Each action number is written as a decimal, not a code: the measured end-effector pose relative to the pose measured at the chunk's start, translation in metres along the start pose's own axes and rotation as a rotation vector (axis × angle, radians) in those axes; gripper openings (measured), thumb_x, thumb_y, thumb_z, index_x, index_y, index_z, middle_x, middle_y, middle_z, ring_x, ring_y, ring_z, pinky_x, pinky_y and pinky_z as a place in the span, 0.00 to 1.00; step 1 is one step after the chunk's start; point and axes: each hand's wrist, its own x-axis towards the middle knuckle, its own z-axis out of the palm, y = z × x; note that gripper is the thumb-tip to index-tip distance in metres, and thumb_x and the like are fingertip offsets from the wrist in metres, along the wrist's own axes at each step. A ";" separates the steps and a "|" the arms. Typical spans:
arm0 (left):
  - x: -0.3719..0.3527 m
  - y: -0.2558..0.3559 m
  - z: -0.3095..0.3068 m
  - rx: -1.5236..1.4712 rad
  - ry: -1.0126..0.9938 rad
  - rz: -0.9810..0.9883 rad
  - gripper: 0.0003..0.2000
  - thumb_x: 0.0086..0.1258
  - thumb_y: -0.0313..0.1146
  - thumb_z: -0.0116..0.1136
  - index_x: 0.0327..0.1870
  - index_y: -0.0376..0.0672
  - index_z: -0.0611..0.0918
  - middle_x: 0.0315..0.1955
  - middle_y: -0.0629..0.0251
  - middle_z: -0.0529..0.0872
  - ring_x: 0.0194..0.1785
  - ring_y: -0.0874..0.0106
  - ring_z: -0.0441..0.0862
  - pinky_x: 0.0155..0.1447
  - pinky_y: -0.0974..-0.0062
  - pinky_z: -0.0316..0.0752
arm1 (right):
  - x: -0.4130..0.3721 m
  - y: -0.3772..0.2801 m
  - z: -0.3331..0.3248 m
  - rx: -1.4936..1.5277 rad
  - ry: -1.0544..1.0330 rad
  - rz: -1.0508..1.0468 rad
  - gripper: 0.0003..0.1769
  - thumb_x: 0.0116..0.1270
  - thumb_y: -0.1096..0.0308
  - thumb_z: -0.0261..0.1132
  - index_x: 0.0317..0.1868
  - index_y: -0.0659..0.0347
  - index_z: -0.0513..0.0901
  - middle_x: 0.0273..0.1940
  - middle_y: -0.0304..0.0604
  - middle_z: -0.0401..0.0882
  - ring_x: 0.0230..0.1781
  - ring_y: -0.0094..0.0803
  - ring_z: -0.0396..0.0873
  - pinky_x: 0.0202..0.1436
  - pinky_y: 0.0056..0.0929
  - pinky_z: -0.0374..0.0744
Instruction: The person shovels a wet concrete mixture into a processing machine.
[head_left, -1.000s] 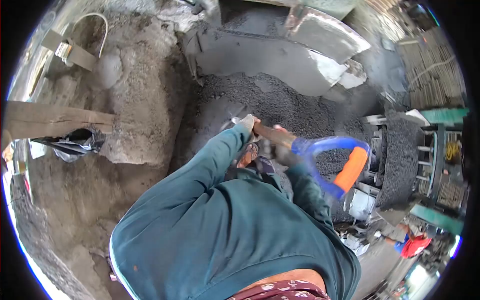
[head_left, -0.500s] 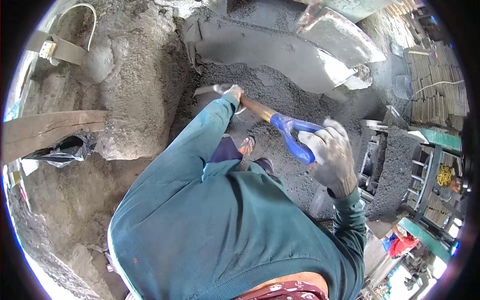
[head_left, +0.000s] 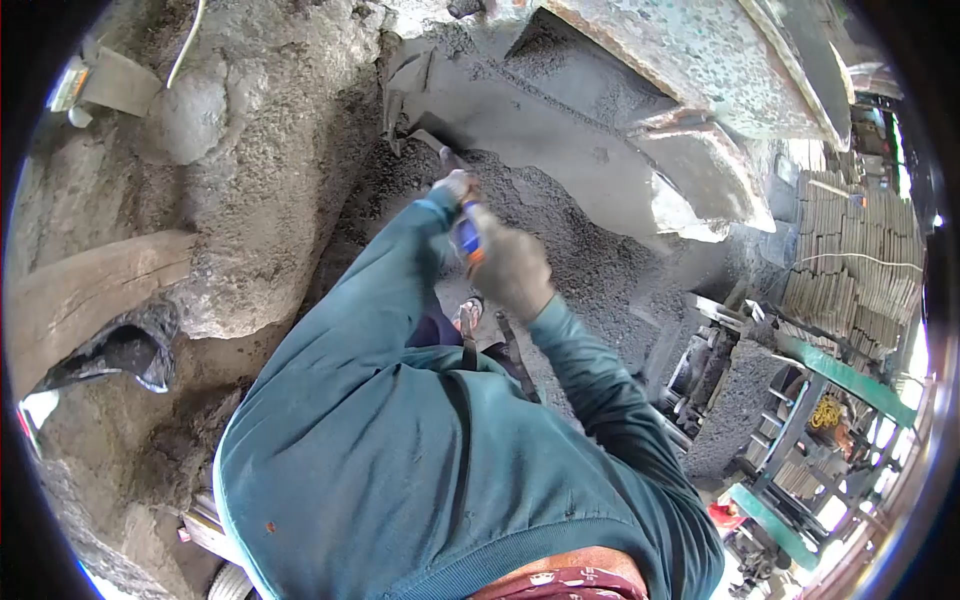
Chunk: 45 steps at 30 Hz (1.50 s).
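- Gloved left hand point(head_left: 455, 187) clenched around the shaft of the blue-and-orange-handled shovel point(head_left: 466, 236); gloved right hand point(head_left: 510, 270) clenched over its grip.
- Risk: the blade, beyond the left fingers, may jam against the grey metal chute point(head_left: 545, 130), jarring both wrists.
- Below the fingers: loose dark gravel heap point(head_left: 590, 250); cluttered open yard.

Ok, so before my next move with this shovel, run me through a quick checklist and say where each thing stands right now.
1. Right hand closed around the shovel at its grip: ok.
2. Left hand holding the shaft further down: ok.
3. Gloves on both hands: ok.
4. Blade seated in the grey mix: cannot tell, mostly hidden.
5. Foot protected: not ok, it looks like an open sandal beside the loose mix.
6. Metal chute clear of the swing: cannot tell.
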 end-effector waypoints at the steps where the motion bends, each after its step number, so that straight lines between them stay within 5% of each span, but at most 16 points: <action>1: 0.012 -0.025 -0.009 -0.714 -0.084 -0.220 0.09 0.73 0.38 0.52 0.40 0.44 0.80 0.27 0.57 0.80 0.30 0.60 0.81 0.39 0.54 0.79 | 0.003 -0.002 0.011 -0.014 -0.067 -0.093 0.33 0.62 0.59 0.67 0.65 0.59 0.69 0.31 0.56 0.85 0.32 0.52 0.86 0.34 0.47 0.83; 4: -0.044 0.015 0.008 -0.905 0.072 -0.656 0.09 0.71 0.34 0.52 0.32 0.40 0.81 0.27 0.50 0.83 0.31 0.51 0.82 0.39 0.52 0.81 | -0.023 -0.001 0.024 -0.119 -0.335 -0.136 0.32 0.63 0.60 0.65 0.66 0.58 0.68 0.30 0.54 0.84 0.31 0.51 0.87 0.33 0.46 0.83; 9: -0.061 0.047 0.034 -0.951 0.197 -0.767 0.08 0.69 0.33 0.49 0.34 0.38 0.73 0.24 0.51 0.77 0.28 0.53 0.79 0.39 0.44 0.80 | -0.036 0.014 -0.016 -0.273 -0.540 -0.311 0.32 0.63 0.56 0.65 0.67 0.57 0.69 0.30 0.49 0.85 0.31 0.46 0.87 0.34 0.44 0.82; 12: -0.044 0.035 0.057 -1.097 0.332 -0.720 0.07 0.65 0.33 0.50 0.32 0.40 0.72 0.23 0.52 0.75 0.26 0.51 0.76 0.39 0.45 0.79 | -0.046 0.043 -0.048 -0.159 -0.348 -0.466 0.38 0.60 0.52 0.70 0.68 0.58 0.69 0.31 0.43 0.85 0.32 0.44 0.85 0.35 0.43 0.82; 15: -0.063 0.049 0.087 -1.301 0.450 -0.637 0.10 0.68 0.39 0.48 0.31 0.41 0.72 0.21 0.54 0.73 0.24 0.53 0.74 0.36 0.47 0.78 | -0.057 0.087 -0.061 -0.095 0.188 -0.502 0.40 0.60 0.56 0.72 0.69 0.62 0.67 0.34 0.43 0.85 0.33 0.42 0.84 0.38 0.39 0.84; 17: -0.071 0.054 0.092 -1.387 0.479 -0.615 0.10 0.66 0.41 0.48 0.31 0.44 0.72 0.21 0.56 0.72 0.22 0.54 0.72 0.32 0.48 0.76 | -0.066 0.117 -0.048 0.211 0.382 -0.226 0.41 0.61 0.60 0.72 0.70 0.66 0.65 0.38 0.45 0.84 0.32 0.39 0.84 0.39 0.35 0.84; 20: -0.071 0.058 0.085 -1.452 0.521 -0.503 0.08 0.66 0.41 0.50 0.32 0.46 0.73 0.21 0.57 0.73 0.22 0.54 0.73 0.32 0.49 0.75 | -0.066 0.131 -0.033 1.198 0.259 0.443 0.41 0.63 0.71 0.69 0.72 0.73 0.59 0.40 0.50 0.81 0.30 0.31 0.83 0.35 0.31 0.85; 25: -0.031 0.016 0.045 -0.911 0.536 -0.761 0.12 0.69 0.39 0.49 0.42 0.38 0.75 0.31 0.51 0.81 0.30 0.53 0.81 0.32 0.49 0.77 | -0.003 0.167 0.063 1.625 0.087 0.550 0.40 0.59 0.80 0.66 0.72 0.69 0.59 0.35 0.48 0.81 0.24 0.34 0.81 0.27 0.34 0.81; 27: -0.006 -0.047 0.063 -0.624 0.478 -0.780 0.14 0.69 0.38 0.49 0.44 0.34 0.76 0.34 0.48 0.82 0.32 0.53 0.83 0.32 0.50 0.78 | -0.015 0.190 0.099 1.665 0.176 0.681 0.38 0.58 0.81 0.65 0.70 0.67 0.62 0.35 0.48 0.81 0.23 0.34 0.80 0.26 0.32 0.80; 28: -0.023 0.002 0.089 -0.701 0.586 -0.821 0.16 0.69 0.37 0.51 0.45 0.29 0.75 0.32 0.48 0.83 0.35 0.53 0.85 0.32 0.52 0.81 | -0.031 0.203 0.110 1.665 0.225 0.699 0.33 0.59 0.80 0.64 0.67 0.67 0.67 0.34 0.46 0.80 0.24 0.32 0.79 0.27 0.32 0.80; 30: -0.029 -0.008 0.147 -0.644 0.503 -0.894 0.16 0.68 0.37 0.53 0.47 0.31 0.76 0.36 0.48 0.83 0.38 0.54 0.85 0.36 0.53 0.82 | -0.087 0.247 0.128 1.506 0.359 0.623 0.30 0.60 0.78 0.64 0.65 0.67 0.70 0.33 0.45 0.79 0.25 0.32 0.79 0.27 0.33 0.80; 33: -0.033 -0.007 0.250 -0.619 0.483 -0.931 0.17 0.67 0.38 0.56 0.50 0.35 0.77 0.41 0.50 0.85 0.42 0.55 0.86 0.43 0.53 0.83 | -0.157 0.292 0.090 1.788 0.336 0.851 0.27 0.61 0.76 0.65 0.62 0.66 0.73 0.31 0.43 0.79 0.28 0.32 0.80 0.28 0.35 0.81; 36: -0.035 0.008 0.315 -0.649 0.390 -1.030 0.20 0.67 0.40 0.58 0.56 0.39 0.77 0.46 0.50 0.85 0.46 0.55 0.86 0.50 0.57 0.83 | -0.195 0.322 0.061 1.680 0.384 0.846 0.10 0.66 0.71 0.62 0.46 0.65 0.77 0.27 0.42 0.76 0.22 0.32 0.76 0.25 0.37 0.81; 39: -0.052 0.056 0.327 -0.645 0.421 -1.018 0.22 0.66 0.40 0.58 0.58 0.40 0.76 0.46 0.49 0.85 0.46 0.55 0.87 0.50 0.56 0.84 | -0.204 0.337 0.041 1.511 0.444 0.753 0.25 0.64 0.76 0.63 0.62 0.67 0.73 0.30 0.44 0.79 0.23 0.32 0.79 0.24 0.33 0.81; 42: -0.059 0.057 0.309 -0.685 0.643 -0.887 0.18 0.65 0.37 0.58 0.55 0.40 0.78 0.43 0.51 0.85 0.44 0.55 0.87 0.45 0.55 0.84 | -0.186 0.331 0.037 1.499 0.411 0.795 0.26 0.64 0.76 0.66 0.63 0.66 0.73 0.31 0.43 0.80 0.24 0.30 0.79 0.22 0.32 0.80; 45: -0.005 -0.018 0.252 -0.905 0.375 -0.818 0.12 0.71 0.38 0.50 0.47 0.41 0.77 0.44 0.56 0.84 0.46 0.55 0.85 0.45 0.46 0.81 | -0.131 0.328 0.065 1.391 0.369 0.638 0.21 0.66 0.67 0.66 0.57 0.67 0.76 0.25 0.38 0.75 0.20 0.28 0.74 0.24 0.29 0.76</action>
